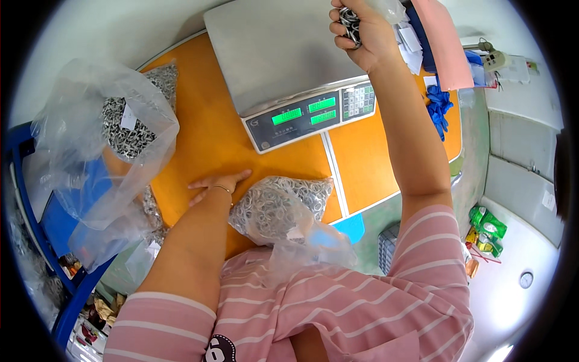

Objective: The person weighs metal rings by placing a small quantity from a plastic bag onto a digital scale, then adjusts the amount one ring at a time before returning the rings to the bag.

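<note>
My right hand [375, 41] is raised over the far right part of the scale [274, 51], fingers curled round a clump of small metal rings [348, 27]. My left hand [218, 183] rests on the orange table [202, 136], fingers apart, nothing in it. Right beside it lies a clear plastic bag [283, 208] full of silvery metal rings, its loose mouth toward my body. The scale has a broad steel platform and green-lit displays.
At the left, a large clear bag [129, 127] of small metal parts stands on the table beside a blue frame [51, 241]. Blue gloves [439, 111] and white paper slips [411, 45] lie at the right. A pink sheet [445, 45] hangs at the table's far right.
</note>
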Available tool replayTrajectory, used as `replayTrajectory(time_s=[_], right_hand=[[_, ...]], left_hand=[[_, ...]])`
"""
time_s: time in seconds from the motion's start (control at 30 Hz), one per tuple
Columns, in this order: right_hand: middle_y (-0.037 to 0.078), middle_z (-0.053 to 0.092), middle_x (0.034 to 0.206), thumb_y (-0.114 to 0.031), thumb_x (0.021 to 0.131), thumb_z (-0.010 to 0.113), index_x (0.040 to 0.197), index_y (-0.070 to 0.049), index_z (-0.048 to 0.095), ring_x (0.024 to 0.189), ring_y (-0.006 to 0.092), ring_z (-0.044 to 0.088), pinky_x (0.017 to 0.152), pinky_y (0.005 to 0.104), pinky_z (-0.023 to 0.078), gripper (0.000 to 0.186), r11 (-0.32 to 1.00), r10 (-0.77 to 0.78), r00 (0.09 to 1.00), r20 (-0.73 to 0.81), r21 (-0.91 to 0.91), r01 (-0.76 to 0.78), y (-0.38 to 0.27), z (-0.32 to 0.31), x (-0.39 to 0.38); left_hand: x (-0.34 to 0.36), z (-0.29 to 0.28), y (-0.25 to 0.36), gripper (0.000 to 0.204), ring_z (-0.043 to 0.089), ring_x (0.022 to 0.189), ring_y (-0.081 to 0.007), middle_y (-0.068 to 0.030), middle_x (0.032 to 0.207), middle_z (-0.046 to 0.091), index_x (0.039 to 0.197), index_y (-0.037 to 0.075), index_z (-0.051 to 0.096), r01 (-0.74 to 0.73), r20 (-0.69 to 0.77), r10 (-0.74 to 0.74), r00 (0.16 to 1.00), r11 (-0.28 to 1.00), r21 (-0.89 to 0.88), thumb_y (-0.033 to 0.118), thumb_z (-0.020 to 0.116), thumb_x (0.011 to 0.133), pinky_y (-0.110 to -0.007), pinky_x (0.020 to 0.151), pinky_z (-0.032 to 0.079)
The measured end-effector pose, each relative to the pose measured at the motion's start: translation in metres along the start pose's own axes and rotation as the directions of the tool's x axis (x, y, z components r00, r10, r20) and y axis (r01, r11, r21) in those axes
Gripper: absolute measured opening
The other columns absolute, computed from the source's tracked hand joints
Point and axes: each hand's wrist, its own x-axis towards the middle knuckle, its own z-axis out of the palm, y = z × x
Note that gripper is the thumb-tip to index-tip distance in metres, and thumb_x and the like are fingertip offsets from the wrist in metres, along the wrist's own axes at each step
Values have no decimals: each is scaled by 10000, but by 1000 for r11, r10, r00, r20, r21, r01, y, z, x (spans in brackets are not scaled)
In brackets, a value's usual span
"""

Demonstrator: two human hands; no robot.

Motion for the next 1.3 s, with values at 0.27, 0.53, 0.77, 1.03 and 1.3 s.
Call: replayTrajectory(time_s=[0.27, 0.53, 0.77, 1.03, 1.3], right_hand=[[89, 527, 682, -135, 770, 589, 732, -46, 569, 556, 217, 525, 430, 313, 404, 99, 154, -700, 646, 304, -819, 553, 55, 11, 42], [62, 538, 974, -144, 749, 607, 898, -80, 588, 940, 261, 511, 791, 379, 413, 164, -280, -496, 473, 728, -650, 706, 84, 12, 44], [58, 368, 1350, -400, 792, 578, 1206, -93, 494, 1241, 263, 335, 1013, 472, 231, 522, -429, -364, 721, 590, -793, 432, 67, -23, 18], [58, 344, 1373, -350, 790, 593, 1258, -90, 437, 1265, 244, 316, 1029, 462, 216, 557, -384, -379, 707, 597, -797, 467, 87, -20, -14], [128, 590, 906, -6, 778, 549, 964, -50, 589, 877, 311, 542, 774, 357, 439, 195, 16, -705, 608, 365, -849, 528, 62, -43, -6]], left_hand=[[10, 3, 4, 1543, -11, 1327, -418, -297, 1392, -174, 1346, 93, -226, -105, 0, 105, 994, 993, -60, 562, 838, 332, -461, 1076, 108], [-12, -6, 0, 1547, -67, 1326, -411, -312, 1398, -121, 1348, 94, -226, 71, -13, -72, 997, 995, -64, 623, 805, 322, -498, 1067, 53], [-7, -2, 0, 1549, -61, 1328, -407, -309, 1402, -106, 1349, 95, -223, 73, -28, -75, 997, 996, -56, 625, 804, 317, -497, 1068, 55], [-7, -1, 3, 1555, -60, 1326, -413, -302, 1406, -102, 1346, 92, -227, 86, -39, -88, 995, 995, -49, 610, 812, 313, -508, 1064, 67], [-9, -3, -1, 1549, -70, 1324, -418, -305, 1404, -108, 1346, 86, -224, 49, -30, -51, 998, 997, -53, 591, 821, 321, -513, 1062, 64]])
